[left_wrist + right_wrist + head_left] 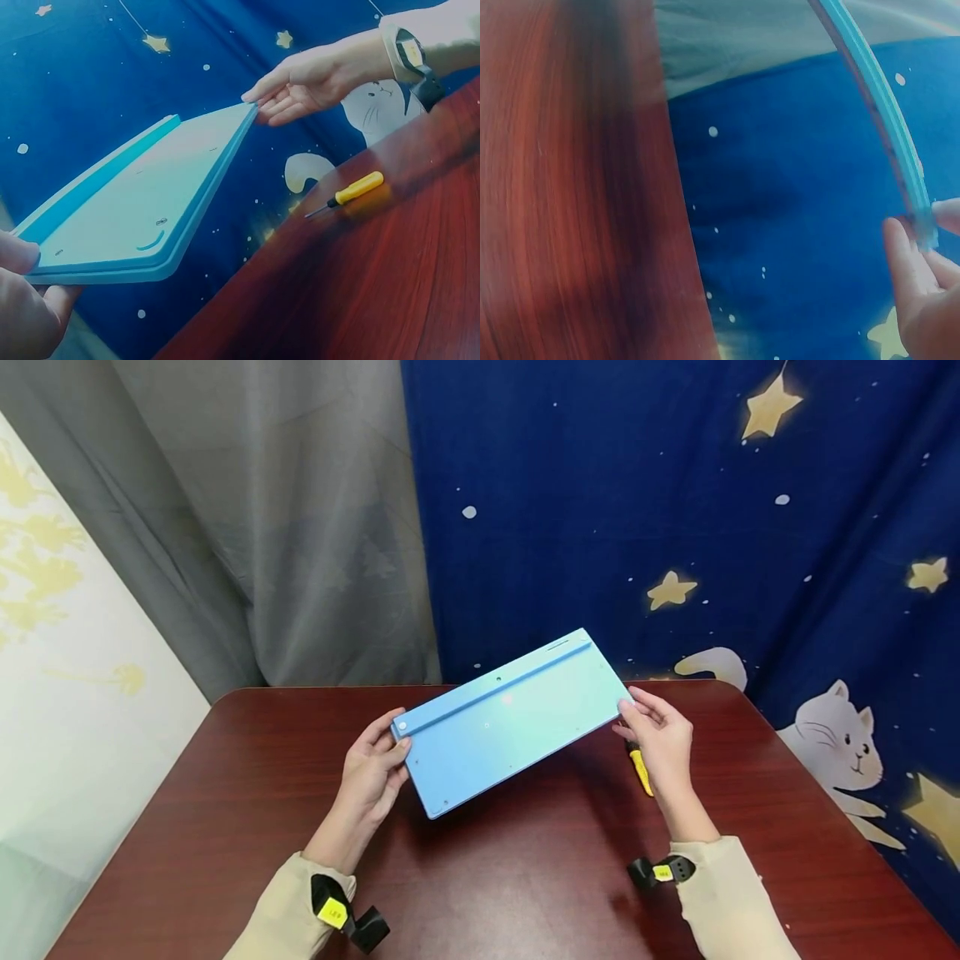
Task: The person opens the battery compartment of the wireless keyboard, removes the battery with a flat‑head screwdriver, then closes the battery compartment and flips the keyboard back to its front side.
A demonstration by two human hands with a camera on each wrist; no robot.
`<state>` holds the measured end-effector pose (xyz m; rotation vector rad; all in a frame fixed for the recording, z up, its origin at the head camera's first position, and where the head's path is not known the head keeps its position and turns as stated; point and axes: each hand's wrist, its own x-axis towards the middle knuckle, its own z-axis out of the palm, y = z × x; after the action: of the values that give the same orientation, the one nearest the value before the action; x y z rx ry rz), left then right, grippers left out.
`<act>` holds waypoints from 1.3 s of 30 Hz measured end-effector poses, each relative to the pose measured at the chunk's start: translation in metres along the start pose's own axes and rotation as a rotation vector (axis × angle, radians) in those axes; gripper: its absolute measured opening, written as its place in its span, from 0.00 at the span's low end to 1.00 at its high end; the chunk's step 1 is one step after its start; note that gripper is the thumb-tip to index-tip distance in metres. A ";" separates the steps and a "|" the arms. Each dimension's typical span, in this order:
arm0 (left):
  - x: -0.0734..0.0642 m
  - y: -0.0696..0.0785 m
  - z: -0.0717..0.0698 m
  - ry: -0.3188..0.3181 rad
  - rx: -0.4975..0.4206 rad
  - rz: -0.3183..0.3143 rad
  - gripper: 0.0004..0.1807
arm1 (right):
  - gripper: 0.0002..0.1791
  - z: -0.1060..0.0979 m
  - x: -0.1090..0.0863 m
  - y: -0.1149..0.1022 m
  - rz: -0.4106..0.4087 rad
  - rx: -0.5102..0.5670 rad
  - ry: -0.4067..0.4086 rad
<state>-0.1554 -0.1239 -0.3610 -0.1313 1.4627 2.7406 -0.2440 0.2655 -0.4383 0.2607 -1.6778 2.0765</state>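
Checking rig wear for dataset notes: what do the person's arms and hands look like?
Left hand and right hand: ungloved. Left sleeve and right sleeve: pale cream, reaching near the wrist. Left wrist camera and right wrist camera: black, boxy, each with a yellow label; print too small to read. No cables visible.

Desk (525,893), reddish-brown wood grain, rounded far corners; behind, grey curtain (322,527) left, blue curtain (555,568) right, printed with yellow stars (771,406) and white cat (832,747); far left, white panel (67,718), yellow floral pattern
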 end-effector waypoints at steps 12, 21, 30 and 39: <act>0.004 0.005 -0.023 -0.072 0.084 0.001 0.22 | 0.24 0.038 -0.017 -0.085 0.195 -0.485 -0.225; 0.000 0.006 -0.034 -0.132 0.119 -0.002 0.23 | 0.24 0.043 -0.019 -0.092 0.266 -0.513 -0.305; 0.002 0.009 -0.042 -0.167 0.178 -0.018 0.22 | 0.24 0.050 -0.012 -0.091 0.329 -0.525 -0.408; 0.008 0.005 -0.050 -0.245 0.159 -0.003 0.21 | 0.27 0.057 -0.004 -0.086 0.425 -0.528 -0.465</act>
<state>-0.1609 -0.1685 -0.3850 0.1991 1.5965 2.5149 -0.2091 0.2229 -0.3507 0.2387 -2.6896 1.8307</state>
